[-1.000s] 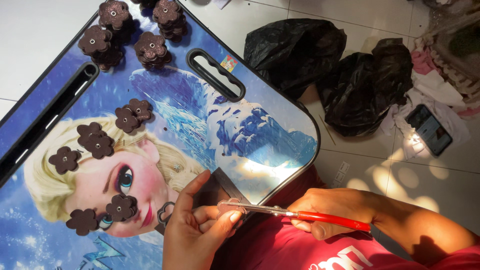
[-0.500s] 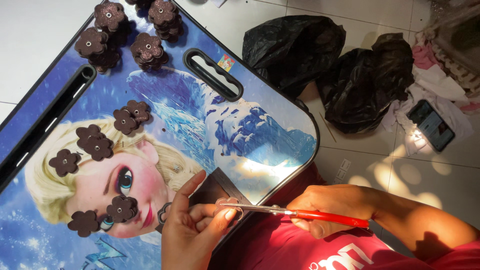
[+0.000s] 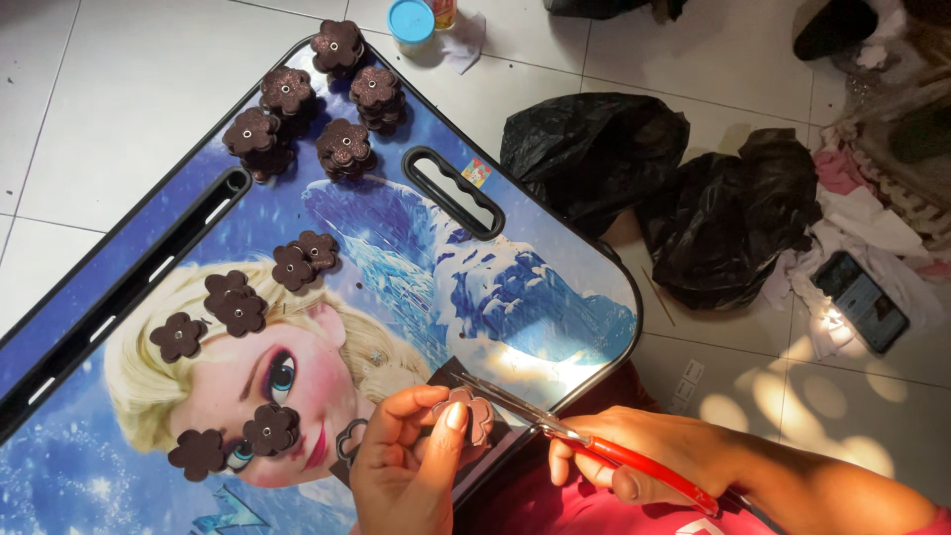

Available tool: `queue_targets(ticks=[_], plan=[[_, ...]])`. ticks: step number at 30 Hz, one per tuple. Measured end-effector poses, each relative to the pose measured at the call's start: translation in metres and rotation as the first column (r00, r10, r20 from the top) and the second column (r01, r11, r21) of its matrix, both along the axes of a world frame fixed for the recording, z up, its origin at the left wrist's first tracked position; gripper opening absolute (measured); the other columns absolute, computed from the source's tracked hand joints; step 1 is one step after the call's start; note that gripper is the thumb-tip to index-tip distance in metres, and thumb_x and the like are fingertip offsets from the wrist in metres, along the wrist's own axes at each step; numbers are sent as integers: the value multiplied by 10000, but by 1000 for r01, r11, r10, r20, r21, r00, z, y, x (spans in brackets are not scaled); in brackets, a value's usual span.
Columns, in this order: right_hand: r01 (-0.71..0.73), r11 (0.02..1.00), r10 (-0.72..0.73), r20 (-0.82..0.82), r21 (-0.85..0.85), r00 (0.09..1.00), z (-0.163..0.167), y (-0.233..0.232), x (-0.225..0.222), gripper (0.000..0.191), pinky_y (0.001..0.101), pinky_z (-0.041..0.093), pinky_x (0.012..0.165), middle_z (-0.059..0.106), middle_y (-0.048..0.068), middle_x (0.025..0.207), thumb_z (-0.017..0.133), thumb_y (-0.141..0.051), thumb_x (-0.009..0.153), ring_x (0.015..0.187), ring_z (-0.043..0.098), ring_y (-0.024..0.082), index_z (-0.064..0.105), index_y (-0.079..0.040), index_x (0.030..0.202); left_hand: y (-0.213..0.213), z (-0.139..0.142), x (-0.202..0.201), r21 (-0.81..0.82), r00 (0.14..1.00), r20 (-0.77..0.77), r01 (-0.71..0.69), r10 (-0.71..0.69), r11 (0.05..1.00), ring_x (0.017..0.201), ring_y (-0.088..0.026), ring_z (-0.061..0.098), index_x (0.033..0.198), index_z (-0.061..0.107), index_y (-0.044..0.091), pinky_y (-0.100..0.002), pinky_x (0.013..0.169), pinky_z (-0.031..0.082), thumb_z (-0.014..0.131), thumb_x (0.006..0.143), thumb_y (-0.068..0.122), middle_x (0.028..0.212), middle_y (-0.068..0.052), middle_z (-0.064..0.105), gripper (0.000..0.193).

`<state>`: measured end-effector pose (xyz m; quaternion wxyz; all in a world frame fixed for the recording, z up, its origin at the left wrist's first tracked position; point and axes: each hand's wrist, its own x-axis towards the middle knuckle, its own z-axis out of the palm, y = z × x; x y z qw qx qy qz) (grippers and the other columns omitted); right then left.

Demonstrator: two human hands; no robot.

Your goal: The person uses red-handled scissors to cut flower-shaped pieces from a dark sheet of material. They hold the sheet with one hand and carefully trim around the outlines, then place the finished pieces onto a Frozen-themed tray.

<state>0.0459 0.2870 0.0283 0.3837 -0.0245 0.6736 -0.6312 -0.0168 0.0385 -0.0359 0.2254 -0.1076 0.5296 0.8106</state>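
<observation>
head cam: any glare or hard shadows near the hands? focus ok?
Head view: sharp overall. A bright glare patch sits on the glossy lap table just above the scissors. Dappled sunlight speckles the floor tiles at right. The left hand is dim and the right hand warmly lit; the black bags lose detail.

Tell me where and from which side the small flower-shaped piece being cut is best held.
Best held by the petals on its left, away from the blades. The left hand does so, pinching the flower piece between thumb and fingertips from the left, while the scissors in the right hand come in from the right. The piece is flat and thin, so a pinch across its faces probably steadies it, leaving the right edge free.
</observation>
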Motion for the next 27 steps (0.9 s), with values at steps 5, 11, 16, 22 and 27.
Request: queue_targets(ticks=[5, 11, 16, 22, 27], plan=[[22, 1000, -23, -80, -12, 997, 6, -3, 1, 1010, 301, 454, 636, 500, -6, 695, 364, -942, 836, 629, 507, 134, 651, -14, 1112, 14, 8, 7, 88, 997, 60, 36, -41, 996, 780, -212, 735, 1083, 582, -14, -345, 676, 641, 671, 897, -62, 886, -202, 751, 211], [46, 999, -44, -97, 18, 994, 3, -6, 4, 962, 302, 431, 601, 484, -10, 685, 390, -936, 838, 615, 489, 131, 629, -27, 1040, 24, 21, 11, -125, 996, 75, -28, 37, 992, 751, -205, 768, 1087, 597, -55, -335, 665, 676, 691, 841, -88, 917, -203, 764, 265], [51, 999, -50, -42, 16, 998, 2, -6, 4, 909, 291, 396, 557, 475, -18, 665, 412, -932, 824, 597, 463, 121, 589, -51, 963, 27, 22, 10, -137, 994, 94, -45, 58, 990, 763, -213, 797, 1128, 576, -38, -312, 668, 667, 705, 787, -103, 926, -200, 773, 370], [29, 998, -24, -73, 63, 997, 4, -3, 3, 896, 290, 440, 610, 495, -26, 687, 401, -912, 858, 626, 512, 123, 620, -62, 1037, 27, 15, 13, -166, 997, 49, -52, 61, 985, 753, -216, 795, 1143, 576, -55, -305, 686, 658, 709, 795, -114, 933, -210, 778, 377], [22, 998, -19, -61, 52, 998, 4, -2, 3, 897, 298, 421, 577, 502, -13, 684, 395, -924, 821, 610, 507, 139, 605, -70, 1002, 27, 10, 13, -130, 998, 35, -38, 43, 991, 764, -217, 795, 1145, 573, -61, -313, 697, 664, 708, 802, -122, 929, -223, 779, 374]])
